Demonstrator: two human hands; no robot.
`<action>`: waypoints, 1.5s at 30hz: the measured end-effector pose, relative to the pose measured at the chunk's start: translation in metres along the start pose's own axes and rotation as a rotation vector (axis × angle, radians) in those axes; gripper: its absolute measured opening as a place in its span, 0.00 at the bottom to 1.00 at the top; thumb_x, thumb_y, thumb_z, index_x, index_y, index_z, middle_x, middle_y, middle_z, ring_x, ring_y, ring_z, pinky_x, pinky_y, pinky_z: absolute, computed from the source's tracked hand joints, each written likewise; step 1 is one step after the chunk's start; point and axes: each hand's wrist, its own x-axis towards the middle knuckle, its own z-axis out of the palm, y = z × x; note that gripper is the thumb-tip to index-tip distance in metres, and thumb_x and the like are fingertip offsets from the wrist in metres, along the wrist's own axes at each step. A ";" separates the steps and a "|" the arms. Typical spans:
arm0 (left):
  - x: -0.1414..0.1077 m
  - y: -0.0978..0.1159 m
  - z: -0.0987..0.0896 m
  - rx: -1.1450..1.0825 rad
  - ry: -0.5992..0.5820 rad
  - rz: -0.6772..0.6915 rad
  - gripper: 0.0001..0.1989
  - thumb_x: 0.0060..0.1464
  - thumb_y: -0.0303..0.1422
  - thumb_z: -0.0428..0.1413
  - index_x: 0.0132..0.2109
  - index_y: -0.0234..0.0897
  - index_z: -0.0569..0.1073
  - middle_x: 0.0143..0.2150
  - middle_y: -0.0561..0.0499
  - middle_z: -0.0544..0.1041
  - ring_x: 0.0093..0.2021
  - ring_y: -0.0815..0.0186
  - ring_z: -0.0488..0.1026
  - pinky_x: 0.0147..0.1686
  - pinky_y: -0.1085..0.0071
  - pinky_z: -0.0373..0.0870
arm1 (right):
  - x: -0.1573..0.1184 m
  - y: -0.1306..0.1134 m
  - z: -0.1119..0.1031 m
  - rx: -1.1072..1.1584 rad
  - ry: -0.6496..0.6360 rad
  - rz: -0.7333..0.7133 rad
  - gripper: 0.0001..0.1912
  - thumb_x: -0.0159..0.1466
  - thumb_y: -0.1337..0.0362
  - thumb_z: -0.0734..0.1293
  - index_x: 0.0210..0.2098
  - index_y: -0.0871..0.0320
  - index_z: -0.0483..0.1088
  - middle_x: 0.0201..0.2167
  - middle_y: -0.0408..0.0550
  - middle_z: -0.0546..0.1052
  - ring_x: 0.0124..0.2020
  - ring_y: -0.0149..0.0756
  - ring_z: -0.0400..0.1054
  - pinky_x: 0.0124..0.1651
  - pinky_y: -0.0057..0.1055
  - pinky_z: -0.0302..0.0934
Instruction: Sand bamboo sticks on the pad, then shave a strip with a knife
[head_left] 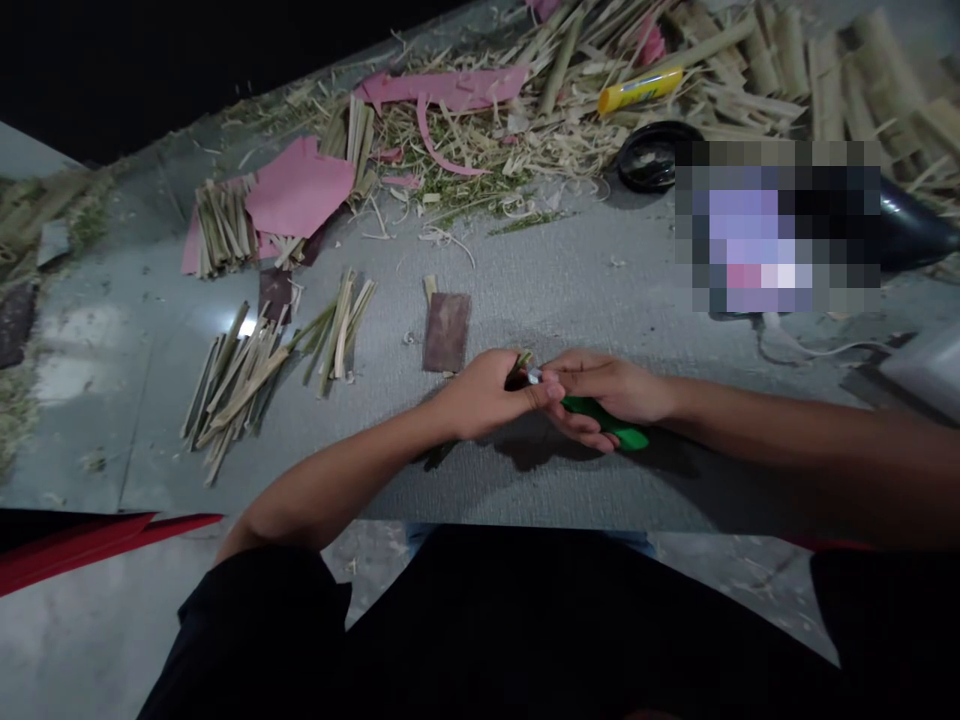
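The right hand (pixel 611 388) closes its grip around a green-handled tool (pixel 631 437); the left hand (pixel 487 392), its grip narrow, pinches a greenish strip (pixel 526 358) — fingers hide any contact between them. On the bench (pixel 390 490), a brown rectangle (pixel 448 332) lies at ten o'clock, loose sticks (pixel 244 385) at nine, a yellow tube (pixel 640 91) near one.

A grey table (pixel 540 270) carries loose bundles of split sticks (pixel 244 385), torn pink paper (pixel 300 188), pale shavings (pixel 465 150), brown sandpaper (pixel 447 332), a black round dish (pixel 654 160) and, partly blurred out, a dark object (pixel 911 228).
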 end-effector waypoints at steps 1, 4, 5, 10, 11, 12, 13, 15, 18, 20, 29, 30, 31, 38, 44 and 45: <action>0.000 0.000 0.000 0.010 -0.006 0.004 0.41 0.62 0.77 0.60 0.34 0.42 0.66 0.31 0.56 0.65 0.34 0.65 0.60 0.36 0.65 0.56 | 0.000 0.000 -0.001 -0.001 -0.015 0.009 0.24 0.78 0.45 0.77 0.37 0.55 0.72 0.19 0.38 0.71 0.15 0.33 0.71 0.14 0.22 0.60; -0.001 0.000 0.000 0.039 -0.029 0.027 0.41 0.64 0.78 0.57 0.35 0.42 0.67 0.32 0.55 0.67 0.35 0.64 0.62 0.37 0.64 0.57 | 0.001 -0.002 -0.003 -0.014 -0.039 0.032 0.24 0.79 0.44 0.75 0.37 0.55 0.71 0.19 0.37 0.70 0.15 0.33 0.71 0.14 0.23 0.60; -0.001 -0.001 0.000 0.051 -0.031 0.037 0.41 0.64 0.78 0.56 0.35 0.42 0.67 0.32 0.55 0.67 0.35 0.64 0.62 0.38 0.64 0.57 | 0.001 -0.002 -0.003 -0.017 -0.046 0.044 0.24 0.79 0.44 0.75 0.37 0.55 0.71 0.19 0.36 0.70 0.15 0.34 0.71 0.14 0.23 0.60; 0.000 -0.006 -0.001 0.082 -0.015 0.069 0.43 0.66 0.81 0.49 0.35 0.43 0.65 0.32 0.54 0.67 0.35 0.64 0.63 0.38 0.63 0.58 | 0.002 -0.002 0.001 -0.008 -0.022 0.049 0.24 0.79 0.43 0.75 0.37 0.54 0.70 0.18 0.36 0.68 0.14 0.33 0.69 0.15 0.23 0.60; 0.001 -0.007 -0.001 0.086 -0.013 0.073 0.43 0.66 0.81 0.48 0.35 0.43 0.66 0.32 0.54 0.67 0.35 0.63 0.63 0.38 0.63 0.59 | 0.002 -0.001 0.002 -0.010 -0.003 0.040 0.24 0.79 0.43 0.74 0.37 0.54 0.70 0.18 0.36 0.68 0.14 0.32 0.68 0.15 0.23 0.59; 0.001 -0.008 -0.001 0.091 -0.012 0.078 0.44 0.66 0.81 0.47 0.35 0.42 0.67 0.32 0.54 0.68 0.35 0.63 0.64 0.39 0.63 0.59 | 0.002 0.000 0.003 -0.012 0.014 0.031 0.24 0.80 0.44 0.74 0.37 0.54 0.69 0.19 0.36 0.68 0.15 0.31 0.68 0.15 0.23 0.58; 0.002 -0.008 -0.001 0.091 -0.013 0.083 0.44 0.67 0.81 0.46 0.35 0.42 0.68 0.32 0.54 0.69 0.35 0.63 0.65 0.39 0.63 0.59 | 0.001 0.000 0.004 -0.015 0.034 0.017 0.24 0.80 0.44 0.73 0.37 0.54 0.69 0.19 0.36 0.69 0.15 0.31 0.67 0.15 0.22 0.58; 0.002 -0.008 -0.001 0.077 -0.028 0.091 0.45 0.68 0.80 0.45 0.35 0.41 0.71 0.32 0.52 0.72 0.36 0.62 0.67 0.41 0.63 0.62 | 0.001 0.002 0.006 -0.019 0.068 -0.015 0.23 0.81 0.43 0.72 0.38 0.53 0.69 0.20 0.36 0.68 0.16 0.31 0.67 0.16 0.22 0.59; 0.002 -0.007 -0.001 0.061 -0.046 0.067 0.46 0.68 0.80 0.45 0.36 0.40 0.73 0.33 0.51 0.74 0.36 0.61 0.69 0.42 0.62 0.64 | 0.002 0.002 0.007 -0.024 0.090 -0.045 0.24 0.80 0.43 0.73 0.38 0.53 0.69 0.20 0.35 0.68 0.16 0.31 0.68 0.16 0.22 0.61; 0.000 -0.005 -0.001 0.077 -0.037 0.052 0.45 0.66 0.81 0.48 0.35 0.41 0.70 0.31 0.53 0.71 0.35 0.63 0.66 0.40 0.63 0.62 | 0.002 0.001 0.005 -0.018 0.039 -0.011 0.24 0.79 0.43 0.74 0.37 0.54 0.69 0.19 0.35 0.69 0.15 0.32 0.69 0.16 0.22 0.61; 0.003 -0.004 -0.002 0.114 -0.019 0.091 0.46 0.65 0.83 0.45 0.36 0.42 0.69 0.32 0.53 0.71 0.36 0.62 0.67 0.40 0.63 0.62 | 0.004 0.002 0.010 0.018 0.051 0.002 0.25 0.76 0.43 0.78 0.35 0.55 0.72 0.17 0.36 0.69 0.14 0.32 0.69 0.14 0.22 0.59; 0.003 -0.005 -0.002 0.099 -0.030 0.087 0.46 0.66 0.82 0.44 0.36 0.41 0.70 0.33 0.52 0.73 0.37 0.61 0.68 0.41 0.63 0.63 | 0.003 0.002 0.012 0.012 0.077 -0.012 0.25 0.75 0.43 0.78 0.35 0.55 0.71 0.17 0.36 0.69 0.14 0.32 0.68 0.14 0.22 0.59; 0.003 -0.006 -0.001 0.085 -0.039 0.083 0.46 0.67 0.81 0.44 0.36 0.41 0.71 0.33 0.51 0.74 0.37 0.61 0.69 0.42 0.63 0.64 | 0.003 0.003 0.013 0.008 0.102 -0.032 0.25 0.75 0.43 0.78 0.35 0.55 0.71 0.18 0.36 0.70 0.14 0.32 0.68 0.14 0.22 0.59; 0.000 -0.007 -0.001 0.127 -0.003 0.062 0.43 0.65 0.80 0.51 0.35 0.42 0.67 0.31 0.54 0.69 0.35 0.63 0.65 0.39 0.64 0.60 | 0.003 0.003 0.008 0.018 0.016 0.006 0.23 0.78 0.45 0.76 0.37 0.55 0.71 0.18 0.36 0.69 0.14 0.32 0.68 0.15 0.23 0.61; 0.001 -0.007 -0.001 0.090 -0.003 0.094 0.46 0.67 0.82 0.44 0.35 0.41 0.71 0.32 0.52 0.73 0.36 0.62 0.69 0.41 0.63 0.64 | 0.002 0.003 0.012 -0.004 0.117 -0.039 0.23 0.79 0.44 0.75 0.37 0.54 0.70 0.19 0.36 0.69 0.15 0.33 0.69 0.15 0.24 0.61; 0.002 -0.007 -0.001 0.079 -0.009 0.102 0.46 0.68 0.81 0.44 0.35 0.41 0.72 0.33 0.51 0.75 0.36 0.61 0.70 0.41 0.63 0.65 | 0.002 0.003 0.013 -0.012 0.128 -0.048 0.24 0.79 0.44 0.74 0.37 0.54 0.70 0.19 0.36 0.69 0.16 0.33 0.70 0.15 0.24 0.61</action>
